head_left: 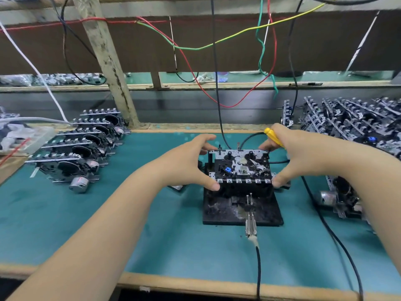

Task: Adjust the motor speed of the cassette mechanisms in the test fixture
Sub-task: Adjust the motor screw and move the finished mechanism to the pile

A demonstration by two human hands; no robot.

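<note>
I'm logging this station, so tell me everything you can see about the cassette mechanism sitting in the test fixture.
The cassette mechanism is a flat black-and-silver assembly lying level on the black test fixture on the green mat. Its top shows two dark spindles, metal levers and a small blue part; a row of silver tabs lines its near edge. The left hand grips its left side, thumb at the near corner; the right hand, also holding a yellow-handled tool, grips its right side.

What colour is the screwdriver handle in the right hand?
Yellow. The screwdriver handle shows in the head view, tucked in the right hand.
</note>
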